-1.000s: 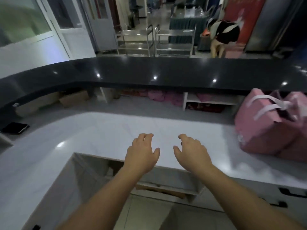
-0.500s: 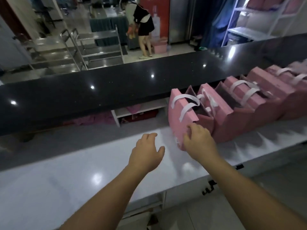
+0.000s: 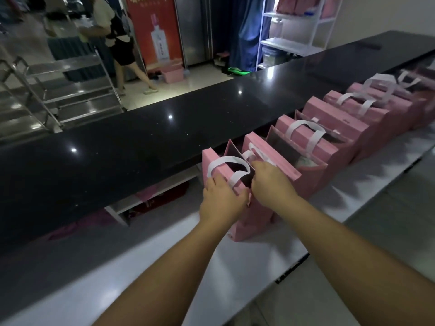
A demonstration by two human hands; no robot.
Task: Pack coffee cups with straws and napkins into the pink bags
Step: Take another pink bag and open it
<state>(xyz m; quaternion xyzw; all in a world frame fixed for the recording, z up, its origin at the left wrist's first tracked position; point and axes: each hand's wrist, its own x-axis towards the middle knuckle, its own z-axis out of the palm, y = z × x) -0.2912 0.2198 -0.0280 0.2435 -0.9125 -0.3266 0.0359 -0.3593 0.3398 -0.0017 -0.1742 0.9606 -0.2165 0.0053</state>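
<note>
Several pink bags with white ribbon handles stand in a row on the white counter (image 3: pixel 247 267), running from the middle to the far right. Both of my hands are on the nearest pink bag (image 3: pixel 249 222). My left hand (image 3: pixel 221 201) grips its left wall at the rim, below the white handle (image 3: pixel 227 164). My right hand (image 3: pixel 270 184) grips the right wall at the rim, with fingers over the edge into the dark opening. The second pink bag (image 3: pixel 308 175) stands right behind it. No cups, straws or napkins can be made out.
A raised black bar top (image 3: pixel 141 147) runs behind the bags. Beyond it are metal racks (image 3: pixel 58 90), a person standing (image 3: pixel 117 43), a red poster and a white shelf unit (image 3: pixel 299 27). The counter's front edge lies to my right.
The view swung right along the counter to the row of bags. My right hand went from the bag's side to its rim, and my left hand came off the counter onto the bag.
</note>
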